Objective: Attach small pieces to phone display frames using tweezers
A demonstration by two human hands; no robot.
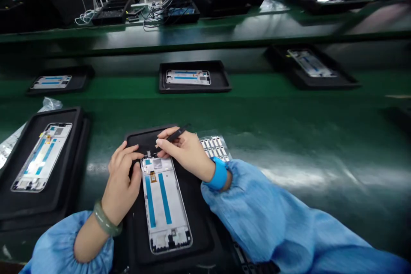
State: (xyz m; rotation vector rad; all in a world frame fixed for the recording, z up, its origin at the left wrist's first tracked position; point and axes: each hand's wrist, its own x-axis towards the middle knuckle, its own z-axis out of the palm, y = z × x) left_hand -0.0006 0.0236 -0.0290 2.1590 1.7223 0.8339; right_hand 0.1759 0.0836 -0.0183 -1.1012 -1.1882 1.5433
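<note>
A white phone frame (165,205) with two blue strips lies on a black tray (202,227) in front of me. My left hand (125,175), a green bangle at its wrist, has its fingers apart at the frame's upper left corner. My right hand (184,150), wearing a blue wristband (219,174), grips a thin black tool (178,133) between thumb and fingers above the frame's top edge. Small dark parts sit between my fingertips, too small to make out. Beside my right wrist lies a sheet of small pale pieces (214,147).
Stacked black trays (69,171) at the left hold another phone frame (43,158). Across the green table, three more trays with frames stand in a row, one in the middle (221,79). Behind are a raised shelf (128,38), cables, bins and a person in blue.
</note>
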